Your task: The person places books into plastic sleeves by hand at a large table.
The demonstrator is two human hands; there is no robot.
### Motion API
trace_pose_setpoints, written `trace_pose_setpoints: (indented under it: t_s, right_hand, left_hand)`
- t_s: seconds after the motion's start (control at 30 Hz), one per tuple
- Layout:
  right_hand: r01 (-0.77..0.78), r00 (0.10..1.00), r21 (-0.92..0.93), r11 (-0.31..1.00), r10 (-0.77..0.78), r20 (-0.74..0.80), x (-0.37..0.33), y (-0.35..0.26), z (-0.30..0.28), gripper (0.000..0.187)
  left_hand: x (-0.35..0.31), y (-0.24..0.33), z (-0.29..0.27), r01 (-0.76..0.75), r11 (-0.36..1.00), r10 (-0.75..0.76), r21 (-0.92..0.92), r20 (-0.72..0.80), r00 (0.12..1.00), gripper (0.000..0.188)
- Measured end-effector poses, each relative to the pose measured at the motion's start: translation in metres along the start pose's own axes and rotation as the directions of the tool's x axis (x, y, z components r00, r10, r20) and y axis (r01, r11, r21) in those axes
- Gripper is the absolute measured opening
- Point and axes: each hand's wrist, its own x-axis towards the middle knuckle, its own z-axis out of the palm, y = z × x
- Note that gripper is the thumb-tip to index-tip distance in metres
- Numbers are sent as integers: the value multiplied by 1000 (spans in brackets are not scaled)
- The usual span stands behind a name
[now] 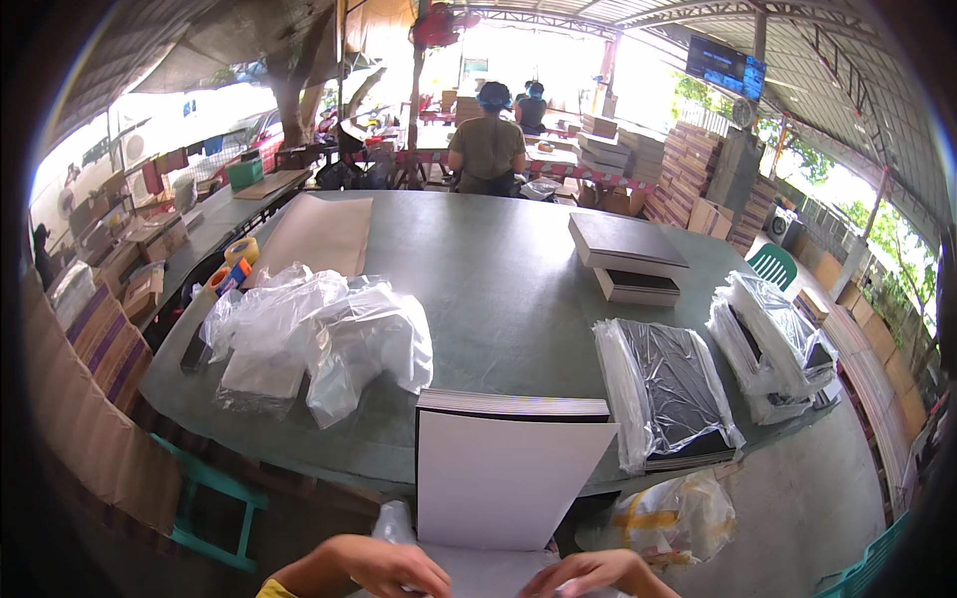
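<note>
Left hand [399, 570] and right hand [586, 572] half-curled, hold unclear, near plastic [394, 523]; white-faced book [510, 480], at near edge of counter [488, 269], could topple if tugged plastic catches it.

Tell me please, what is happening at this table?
A person's left hand and right hand are close to some clear plastic, by a white-faced block at the near edge of the green table. Whether the fingers grip anything is unclear. To the right lie plastic-wrapped dark blocks; crumpled plastic lies on the left.
</note>
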Motion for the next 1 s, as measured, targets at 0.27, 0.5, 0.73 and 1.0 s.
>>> trace_pose_setpoints:
  t_s: [0.27, 0.5, 0.73, 1.0]
  right_hand:
    - [-464, 841, -767, 443, 492, -224, 30, 41, -21, 27]
    - [747, 662, -102, 657, -749, 31, 32, -157, 38, 26]
    - [927, 299, 242, 288, -954, -9, 50, -165, 65, 22]
    - [985, 11, 173, 28, -995, 99, 62, -173, 60, 21]
  left_hand:
    - [36, -52, 42, 528, 836, -447, 151, -369, 815, 26]
    - [44, -53, 33, 563, 801, -484, 206, -332, 810, 26]
    - [53, -48, 27, 596, 774, -516, 216, -329, 790, 26]
    - [52, -50, 23, 625, 754, -540, 200, -351, 765, 25]
